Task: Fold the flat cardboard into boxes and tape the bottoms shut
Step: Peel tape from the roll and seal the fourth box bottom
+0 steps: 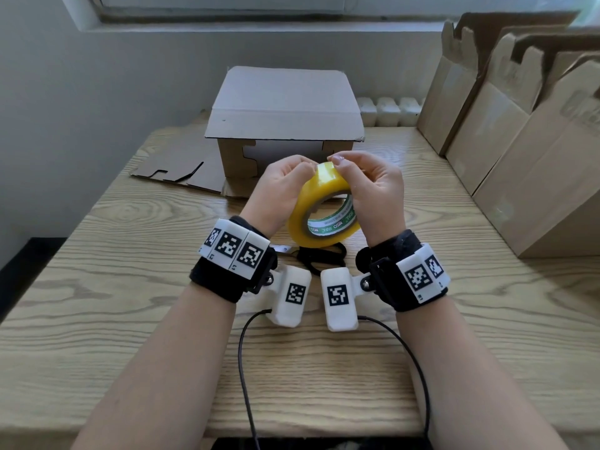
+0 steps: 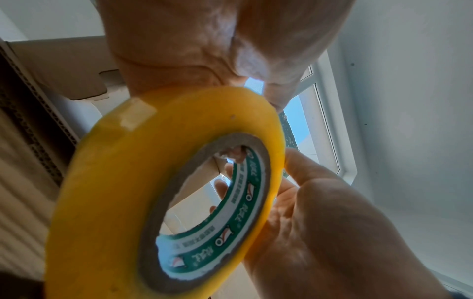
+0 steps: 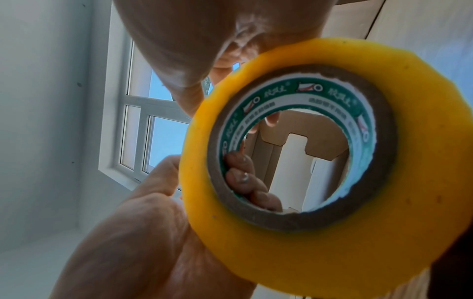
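1. 1 brown cardboard box (image 1: 284, 115) stands folded on the pale wooden table (image 1: 454, 319), bottom flaps up; I see no tape on them.
2. The round yellow tape roll (image 1: 319, 211) is held above the table, near the box.
3. The left hand (image 1: 279, 193) and the right hand (image 1: 370, 193) both curl around the roll and pinch its top, probably seeking the tape end.
4. Flat brown cardboard sheets (image 1: 181, 164) still wait; taping remains.

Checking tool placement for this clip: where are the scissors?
In the head view, the scissors lie on the table at centre, below the raised tape roll, between both wrists.
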A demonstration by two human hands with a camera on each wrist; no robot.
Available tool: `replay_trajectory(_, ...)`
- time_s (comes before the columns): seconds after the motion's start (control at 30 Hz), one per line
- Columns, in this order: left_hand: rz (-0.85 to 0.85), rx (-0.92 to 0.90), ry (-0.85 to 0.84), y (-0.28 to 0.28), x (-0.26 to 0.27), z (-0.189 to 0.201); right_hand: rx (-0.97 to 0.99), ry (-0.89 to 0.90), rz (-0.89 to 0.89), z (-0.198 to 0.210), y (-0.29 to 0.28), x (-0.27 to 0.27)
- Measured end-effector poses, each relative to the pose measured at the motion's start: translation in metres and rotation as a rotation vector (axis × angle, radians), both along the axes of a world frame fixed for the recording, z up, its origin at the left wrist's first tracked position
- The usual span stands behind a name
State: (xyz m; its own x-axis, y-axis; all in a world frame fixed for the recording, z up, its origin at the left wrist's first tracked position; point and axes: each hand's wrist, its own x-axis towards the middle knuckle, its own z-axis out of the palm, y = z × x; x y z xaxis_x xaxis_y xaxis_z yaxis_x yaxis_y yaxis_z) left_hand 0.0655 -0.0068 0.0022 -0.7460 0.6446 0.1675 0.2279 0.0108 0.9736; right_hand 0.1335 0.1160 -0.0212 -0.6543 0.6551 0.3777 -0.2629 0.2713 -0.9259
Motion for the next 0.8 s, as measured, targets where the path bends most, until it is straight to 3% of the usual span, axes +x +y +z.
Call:
replay_trajectory(0.47, -0.042, -0.043, -0.069, 0.003, 0.006, -0.004, -0.094, -0.007, -0.203, -0.005, 0.023, 0.0)
replay_trajectory(0.8, -0.049, -0.01, -0.037, 0.002, 0.007, -0.004, -0.011, -0.008, 0.034, 0.007, 0.014, 0.012)
